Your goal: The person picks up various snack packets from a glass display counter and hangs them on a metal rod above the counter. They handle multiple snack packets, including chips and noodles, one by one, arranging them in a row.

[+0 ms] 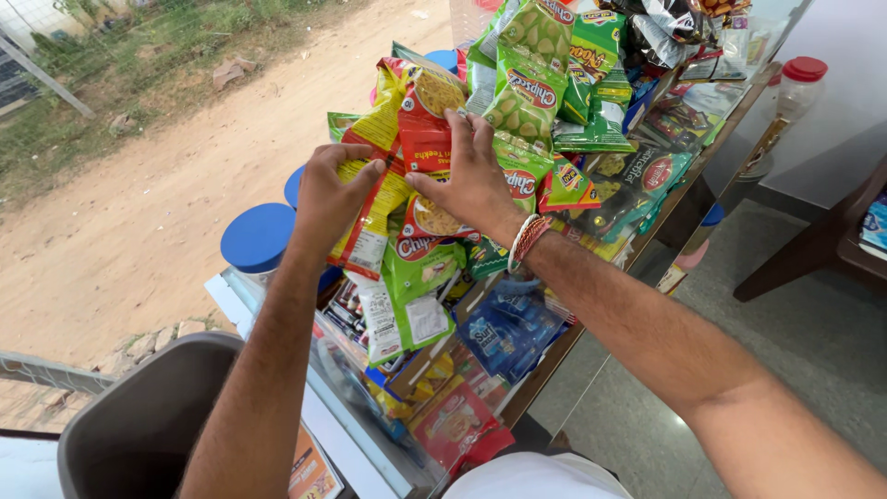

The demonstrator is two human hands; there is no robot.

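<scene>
I'm sorting hanging snack strips: left hand (325, 199) pinches the yellow-red packet strip (377, 199), right hand (471, 180) rests spread-fingered on the red packets (427, 139); separating them needs care.

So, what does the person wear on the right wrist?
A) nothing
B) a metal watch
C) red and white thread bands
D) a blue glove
C: red and white thread bands circle the wrist just behind the right hand, which rests on the red and yellow snack packet.
</scene>
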